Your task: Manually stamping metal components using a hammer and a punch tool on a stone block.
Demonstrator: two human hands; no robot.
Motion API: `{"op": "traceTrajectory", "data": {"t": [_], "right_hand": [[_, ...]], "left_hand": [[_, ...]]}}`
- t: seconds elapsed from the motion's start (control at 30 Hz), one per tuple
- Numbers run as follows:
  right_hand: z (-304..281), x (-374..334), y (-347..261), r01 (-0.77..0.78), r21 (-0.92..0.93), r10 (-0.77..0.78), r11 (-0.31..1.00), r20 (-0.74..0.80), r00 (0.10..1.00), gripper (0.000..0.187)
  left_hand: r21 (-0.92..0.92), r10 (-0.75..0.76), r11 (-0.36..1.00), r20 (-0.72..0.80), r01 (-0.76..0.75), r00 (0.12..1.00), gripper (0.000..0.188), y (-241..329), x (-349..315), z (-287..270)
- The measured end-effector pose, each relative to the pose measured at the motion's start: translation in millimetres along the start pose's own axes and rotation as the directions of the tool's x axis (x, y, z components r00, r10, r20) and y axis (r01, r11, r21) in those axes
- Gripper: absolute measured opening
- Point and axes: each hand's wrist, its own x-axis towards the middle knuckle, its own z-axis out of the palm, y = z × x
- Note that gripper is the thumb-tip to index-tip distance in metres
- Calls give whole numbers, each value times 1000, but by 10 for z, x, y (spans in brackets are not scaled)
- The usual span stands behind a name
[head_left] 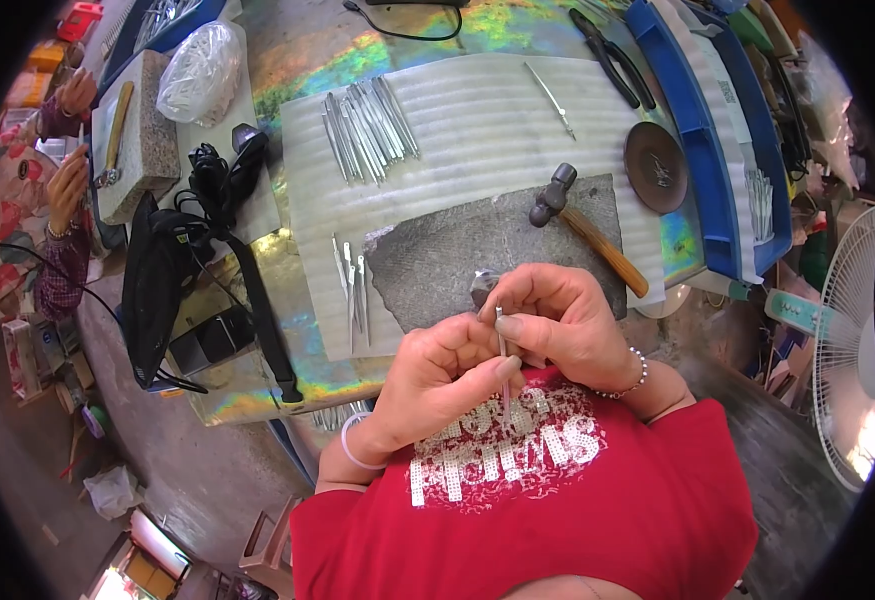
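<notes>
Close in front of my red shirt, both hands come together at a slim silvery metal rod (504,349). My left hand (449,382) pinches it between thumb and fingers. My right hand (569,328) is closed at its upper end, the thumb against it. A small, shiny dark piece (483,286) shows just past my fingertips; whether I hold it I cannot tell. Beyond lies a flat grey stone slab (457,245) with a hammer (587,230) at its right. Several similar rods (354,295) lie left of the slab, and a larger bunch of rods (369,130) farther back.
White foam sheet (467,120) covers the table. Pliers (612,60), a single rod (551,100) and a brown disc (655,167) lie right, beside blue trays (702,150). A black bag (167,280) and granite block (147,145) stand left, near another person's hands (67,190). A fan (850,340) stands right.
</notes>
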Motion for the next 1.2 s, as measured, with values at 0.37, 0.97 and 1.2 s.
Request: {"op": "traceTrajectory", "data": {"t": [0.37,0.97,1.2], "right_hand": [[-11,12,-4,-4,-1,4,1000,2,1000,10],[-161,-75,-193,610,-727,-627,315,324,709,20],[-75,-101,-196,710,-683,-475,-172,689,548,22]], "left_hand": [[-22,2,1000,26,-1,1000,8,12,13,-4],[-196,-21,981,-75,6,997,16,45,79,-32],[-108,85,989,-147,-102,985,13,18,113,-59]]}}
